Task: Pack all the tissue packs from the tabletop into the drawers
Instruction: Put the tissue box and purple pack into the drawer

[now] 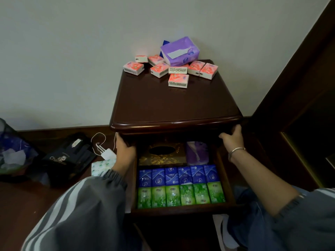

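Left grip (125,149) and right grip (231,137) each curl round an end of what looks like the top drawer (172,135), just under the counter (172,105). Pull both ends evenly so it doesn't jam. Your lower drawer (181,210) stands out, holding a box (162,154), a purple pack (196,153) beside it, then rows of blue packs (178,176) and green packs (181,196). On the counter's back wait a big pack (180,51) and the pink packs (178,80).

Grey sleeves (81,214) with pale stripes and gathered cuffs; a silver bangle (235,151) on the right wrist; blue jeans (253,218).
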`<state>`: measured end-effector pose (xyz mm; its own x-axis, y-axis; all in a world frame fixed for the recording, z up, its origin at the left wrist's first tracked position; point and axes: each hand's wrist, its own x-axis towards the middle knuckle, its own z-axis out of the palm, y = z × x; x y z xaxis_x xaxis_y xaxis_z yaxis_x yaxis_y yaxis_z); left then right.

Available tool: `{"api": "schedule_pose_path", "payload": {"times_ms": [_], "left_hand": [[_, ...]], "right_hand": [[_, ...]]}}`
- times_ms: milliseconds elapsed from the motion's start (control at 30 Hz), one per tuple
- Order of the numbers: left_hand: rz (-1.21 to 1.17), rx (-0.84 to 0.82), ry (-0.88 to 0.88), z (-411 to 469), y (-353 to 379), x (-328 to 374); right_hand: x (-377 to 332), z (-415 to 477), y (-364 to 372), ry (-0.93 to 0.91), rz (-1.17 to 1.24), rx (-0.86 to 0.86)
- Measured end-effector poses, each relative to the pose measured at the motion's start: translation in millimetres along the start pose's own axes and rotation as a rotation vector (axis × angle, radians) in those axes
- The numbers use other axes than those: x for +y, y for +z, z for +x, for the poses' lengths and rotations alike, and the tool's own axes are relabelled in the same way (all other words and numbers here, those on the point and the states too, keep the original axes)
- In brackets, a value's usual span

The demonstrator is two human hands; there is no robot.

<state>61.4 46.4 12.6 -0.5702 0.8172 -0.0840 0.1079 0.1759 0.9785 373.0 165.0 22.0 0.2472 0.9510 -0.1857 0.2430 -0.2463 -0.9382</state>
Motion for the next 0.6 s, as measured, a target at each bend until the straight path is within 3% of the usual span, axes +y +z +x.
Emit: {"api": "schedule_pose_path", "payload": {"times_ms": [200, 433, 600], "left_hand": [[0.090, -0.049, -0.159, -9.5, -29.3, 2.6], [0.298, -0.326, -0.265, -81.0, -96.4, 11.8], [0.282, -0.403, -0.401, -134.9, -127.1, 1.1]], "right_hand": [[-0.6, -10.8, -38.3, -0.020, -0.080, -0.099], [4.2, -65.6, -135.5, -0.065, -0.541, -0.410], [14.1, -103.2, -162.0, -0.030, -0.582, -0.379]]}}
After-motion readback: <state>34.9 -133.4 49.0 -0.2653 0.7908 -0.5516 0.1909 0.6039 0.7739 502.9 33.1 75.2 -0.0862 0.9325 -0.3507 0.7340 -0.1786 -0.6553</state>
